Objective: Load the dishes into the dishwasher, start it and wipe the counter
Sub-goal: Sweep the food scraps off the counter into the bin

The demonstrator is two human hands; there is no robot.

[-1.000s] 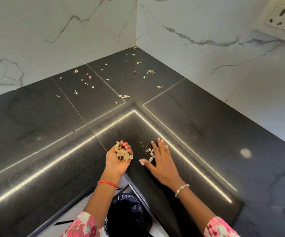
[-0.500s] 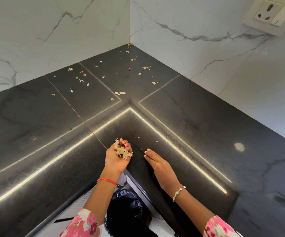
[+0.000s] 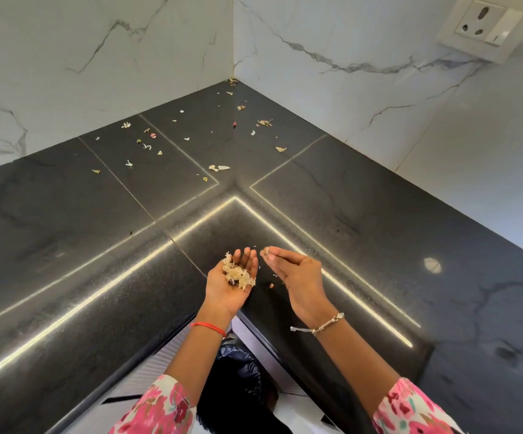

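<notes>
The black stone counter point(image 3: 363, 220) turns an inside corner. My left hand point(image 3: 222, 296) is palm up over the counter's front corner, fingers nearly straight, carrying a small pile of pale food scraps point(image 3: 238, 275). My right hand point(image 3: 301, 277) is lifted beside it, side-on, with thumb and curled fingertips pinching a tiny scrap point(image 3: 266, 252) close to the left fingertips. A small reddish bit point(image 3: 271, 286) shows between the hands. Several loose scraps point(image 3: 219, 167) lie scattered toward the back corner of the counter.
White marble walls meet at the far corner point(image 3: 232, 57). A wall socket point(image 3: 486, 26) is at the top right. Below the counter's corner, between my arms, is a black bin bag point(image 3: 241, 380). Bright light lines reflect along the counter's front edges.
My right hand has lifted off the counter, where it was sweeping scraps, and turned toward the left palm. The left hand's fingers have straightened, with the pile resting on the palm.
</notes>
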